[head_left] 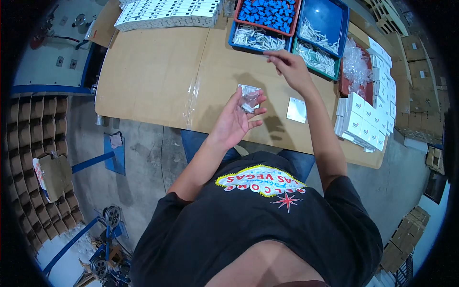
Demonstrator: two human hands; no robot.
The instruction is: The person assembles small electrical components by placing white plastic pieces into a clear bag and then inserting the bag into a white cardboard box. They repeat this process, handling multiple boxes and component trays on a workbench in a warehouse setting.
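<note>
My left hand [230, 123] is palm up over the table, its thumb and fingers curled around a small clear plastic bag [248, 99] with small pale parts in it. My right hand [292, 69] is closed in a pinch near the front of a blue tray [233, 44] of small white pieces. A thin whitish piece [262, 56] sticks out from its fingertips, too small to name exactly. Below the right hand, a flat white square card [296, 110] lies on the tabletop.
A red tray [299, 14] of blue parts rests on the blue tray. Beside it, another blue tray [327, 16] and a green tray [330, 76] hold white pieces. Clear bags [356, 67], stacked white boxes [364, 122] stand right; more white boxes [167, 14] far left on the cardboard-covered table [148, 71].
</note>
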